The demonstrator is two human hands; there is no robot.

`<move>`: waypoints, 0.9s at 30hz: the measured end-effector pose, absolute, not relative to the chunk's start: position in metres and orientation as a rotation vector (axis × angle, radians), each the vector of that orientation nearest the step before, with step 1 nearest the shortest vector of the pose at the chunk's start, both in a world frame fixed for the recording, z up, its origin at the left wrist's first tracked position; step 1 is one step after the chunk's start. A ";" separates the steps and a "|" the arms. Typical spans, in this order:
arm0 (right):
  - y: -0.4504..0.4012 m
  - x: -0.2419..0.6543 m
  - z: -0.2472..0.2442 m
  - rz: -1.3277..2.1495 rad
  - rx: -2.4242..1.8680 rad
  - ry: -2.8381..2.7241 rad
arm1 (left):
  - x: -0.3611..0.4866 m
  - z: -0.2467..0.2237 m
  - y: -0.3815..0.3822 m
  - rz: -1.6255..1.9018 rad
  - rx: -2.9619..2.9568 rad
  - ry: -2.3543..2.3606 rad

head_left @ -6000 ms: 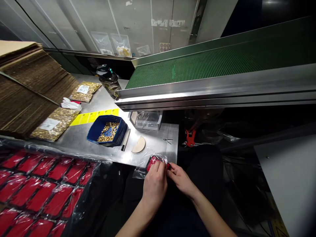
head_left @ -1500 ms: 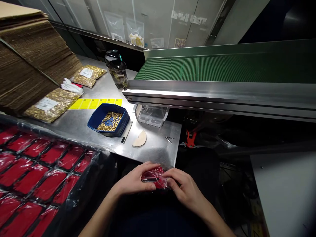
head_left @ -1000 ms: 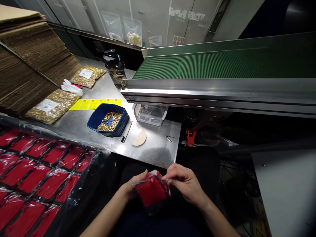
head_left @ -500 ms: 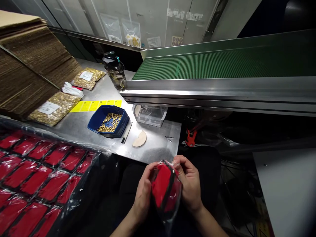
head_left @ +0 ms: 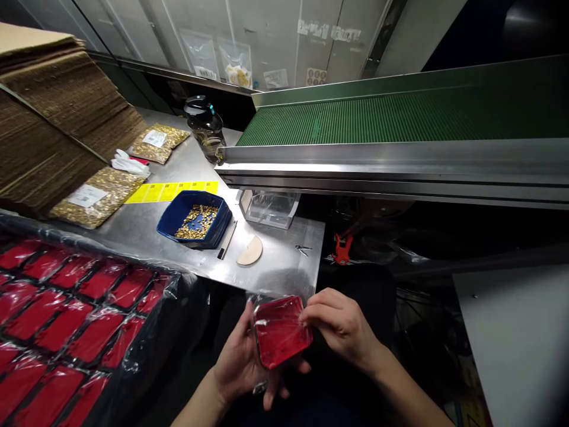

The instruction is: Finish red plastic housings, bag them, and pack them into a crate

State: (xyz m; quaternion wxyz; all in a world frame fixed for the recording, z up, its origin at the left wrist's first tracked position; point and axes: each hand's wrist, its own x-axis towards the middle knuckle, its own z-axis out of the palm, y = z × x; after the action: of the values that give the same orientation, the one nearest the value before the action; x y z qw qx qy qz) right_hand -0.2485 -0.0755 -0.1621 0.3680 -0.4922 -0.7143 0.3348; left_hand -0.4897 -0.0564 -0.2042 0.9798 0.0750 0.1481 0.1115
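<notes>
A red item with a dark edge [head_left: 283,332], wrapped in clear plastic, is held above my lap with its broad red face up. My left hand [head_left: 242,362] supports it from the left and beneath, some fingers showing below it. At its right edge, the fingers of my right hand [head_left: 340,323] are pinched together on the item's wrapping. Many similar red wrapped packs [head_left: 64,323] lie in rows in a box lined with dark plastic at the left.
On the metal table [head_left: 280,276] are a blue tray [head_left: 168,222] of small gold pieces, a wooden half disc [head_left: 250,251], small clippers [head_left: 303,249], yellow labels [head_left: 162,191] and a bottle [head_left: 207,130]. A green conveyor [head_left: 355,118] runs right; stacked cardboard [head_left: 66,107] stands left.
The wrapped item has turned from edge-on to its broad face. My left hand has moved down-left and under it; my right hand has shifted slightly to the right.
</notes>
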 end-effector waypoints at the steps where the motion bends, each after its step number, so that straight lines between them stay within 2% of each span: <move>1: -0.078 -0.248 -0.162 0.865 -1.267 -1.885 | -0.493 -0.208 -0.059 0.285 0.204 0.315; 6: -0.097 -0.257 -0.165 1.048 -1.281 -1.888 | -0.501 -0.211 -0.059 0.350 0.757 0.627; 11: -0.107 -0.266 -0.158 1.174 -1.279 -1.793 | -0.494 -0.202 -0.045 0.494 1.038 0.794; 16: -0.108 -0.273 -0.148 1.423 -1.247 -1.556 | -0.465 -0.204 -0.052 0.709 0.729 0.724; 19: -0.107 -0.275 -0.143 1.458 -1.204 -1.619 | -0.449 -0.208 -0.059 0.620 0.535 0.713; 22: -0.102 -0.274 -0.140 1.451 -1.075 -1.632 | -0.442 -0.211 -0.064 0.432 0.606 0.753; 27: -0.089 -0.272 -0.148 1.282 -1.000 -1.489 | -0.435 -0.202 -0.081 0.335 0.668 0.773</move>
State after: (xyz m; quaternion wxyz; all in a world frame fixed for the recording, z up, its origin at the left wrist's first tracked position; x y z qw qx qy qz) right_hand -0.2721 -0.0892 -0.1483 0.4515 -0.4049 -0.6026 0.5188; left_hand -0.4351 -0.0812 -0.2022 0.8589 0.3181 0.3683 0.1597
